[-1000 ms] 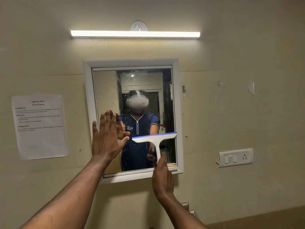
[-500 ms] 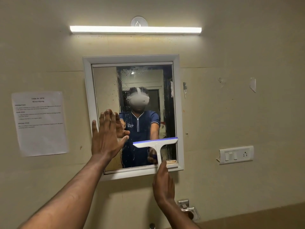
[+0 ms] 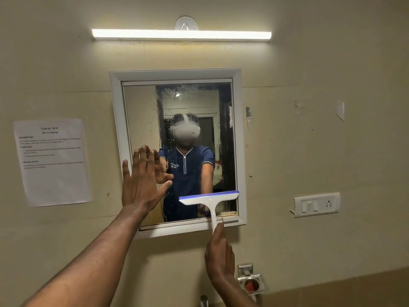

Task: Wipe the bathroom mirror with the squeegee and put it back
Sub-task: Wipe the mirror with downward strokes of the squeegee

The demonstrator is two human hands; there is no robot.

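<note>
The white-framed mirror (image 3: 115, 120) hangs on the beige wall, with water droplets and streaks on its upper and middle glass. My left hand (image 3: 141, 180) presses flat, fingers spread, against the lower left of the glass. My right hand (image 3: 220, 255) grips the handle of a white squeegee (image 3: 209, 199) with a blue blade. Its blade lies against the lower right of the glass, a little above the bottom frame. The handle crosses the bottom frame.
A paper task sheet (image 3: 52, 161) is taped left of the mirror. A switch and socket plate (image 3: 316, 204) sits to the right. A lit tube light (image 3: 181, 35) runs above. A metal holder (image 3: 251, 281) is fixed below the mirror, with a tap top (image 3: 203, 300) at the bottom edge.
My right hand has drawn the squeegee down the right side of the glass towards the bottom frame. My left hand stays flat on the mirror.
</note>
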